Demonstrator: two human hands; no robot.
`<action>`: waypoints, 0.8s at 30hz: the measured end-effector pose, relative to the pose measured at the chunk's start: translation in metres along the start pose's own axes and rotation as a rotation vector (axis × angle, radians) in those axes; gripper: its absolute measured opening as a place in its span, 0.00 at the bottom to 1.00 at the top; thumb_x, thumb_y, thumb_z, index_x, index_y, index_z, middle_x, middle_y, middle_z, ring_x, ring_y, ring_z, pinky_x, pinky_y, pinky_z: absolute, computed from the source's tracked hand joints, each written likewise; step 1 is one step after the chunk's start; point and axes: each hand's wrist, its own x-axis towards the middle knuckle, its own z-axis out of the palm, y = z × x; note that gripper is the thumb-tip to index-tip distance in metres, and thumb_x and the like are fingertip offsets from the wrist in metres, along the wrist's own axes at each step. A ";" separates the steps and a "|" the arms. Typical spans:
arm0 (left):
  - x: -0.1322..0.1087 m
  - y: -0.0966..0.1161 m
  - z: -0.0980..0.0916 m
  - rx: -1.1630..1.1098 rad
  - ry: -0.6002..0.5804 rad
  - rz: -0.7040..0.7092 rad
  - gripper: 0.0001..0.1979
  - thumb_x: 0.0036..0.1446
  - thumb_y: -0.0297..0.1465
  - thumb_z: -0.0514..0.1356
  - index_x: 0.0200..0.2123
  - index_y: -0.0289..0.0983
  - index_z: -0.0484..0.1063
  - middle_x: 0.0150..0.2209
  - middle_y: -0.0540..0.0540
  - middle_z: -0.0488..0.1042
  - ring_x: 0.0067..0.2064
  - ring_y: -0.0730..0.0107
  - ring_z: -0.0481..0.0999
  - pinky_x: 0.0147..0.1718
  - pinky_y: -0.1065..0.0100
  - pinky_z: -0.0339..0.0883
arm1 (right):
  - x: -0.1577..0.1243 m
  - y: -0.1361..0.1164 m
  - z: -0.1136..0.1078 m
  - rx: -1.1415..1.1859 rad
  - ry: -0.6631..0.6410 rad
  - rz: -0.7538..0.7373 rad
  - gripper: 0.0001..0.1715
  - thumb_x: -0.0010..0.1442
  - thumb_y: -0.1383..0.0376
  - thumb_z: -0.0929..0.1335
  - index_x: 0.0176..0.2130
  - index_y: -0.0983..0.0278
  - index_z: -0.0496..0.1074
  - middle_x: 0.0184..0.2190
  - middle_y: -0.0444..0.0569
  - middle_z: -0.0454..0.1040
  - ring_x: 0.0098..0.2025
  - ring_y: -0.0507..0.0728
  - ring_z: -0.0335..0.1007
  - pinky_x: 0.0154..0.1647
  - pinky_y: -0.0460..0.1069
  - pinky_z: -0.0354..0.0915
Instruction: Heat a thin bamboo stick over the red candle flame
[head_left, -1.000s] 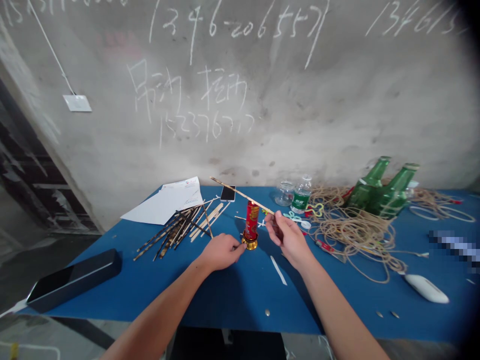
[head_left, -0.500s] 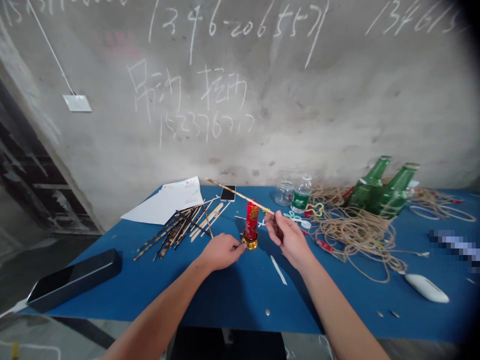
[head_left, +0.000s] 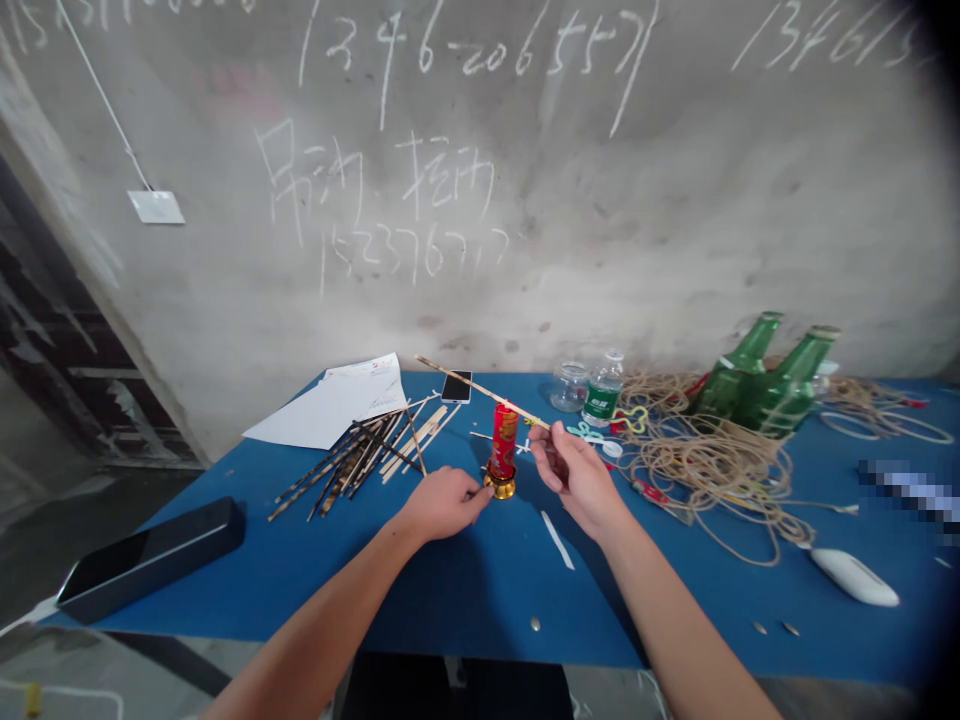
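At the far left of the blue table lies a long black box, and further along are white paper sheets and a bundle of dark-banded sticks. Pale flat sticks lie just beside the bundle, with a phone beyond them at the far edge.

Near the middle, the left hand sits low on the table with its fingers loosely curled, their tips just beside a gold base. Whether they touch it or hold anything small is hard to tell. A red can stands upright on that base.

A long thin stick lies tilted across the top of the can, apparently resting on it. Its far end points left, and the right hand pinches its near end between thumb and forefinger, with the other fingers curled.

The work in hand appears to be settling this stick on the can, which calls for a steady, light pinch.

Further right are a glass jar, a water bottle, a heap of tan twine, two green bottles and a white computer mouse.
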 end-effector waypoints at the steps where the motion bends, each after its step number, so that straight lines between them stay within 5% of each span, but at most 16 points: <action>1: 0.000 0.000 0.000 -0.001 0.001 0.000 0.29 0.72 0.46 0.52 0.20 0.40 0.75 0.22 0.48 0.78 0.27 0.66 0.77 0.31 0.67 0.59 | 0.000 0.000 0.000 -0.002 -0.001 0.000 0.28 0.62 0.42 0.74 0.38 0.64 0.79 0.27 0.44 0.69 0.18 0.45 0.53 0.19 0.47 0.42; 24: -0.001 0.002 -0.001 0.004 0.001 0.008 0.30 0.72 0.46 0.52 0.20 0.40 0.75 0.22 0.48 0.78 0.28 0.66 0.77 0.32 0.68 0.59 | -0.001 -0.002 0.003 -0.020 -0.010 -0.005 0.28 0.65 0.42 0.72 0.43 0.64 0.82 0.30 0.46 0.71 0.18 0.45 0.54 0.18 0.46 0.40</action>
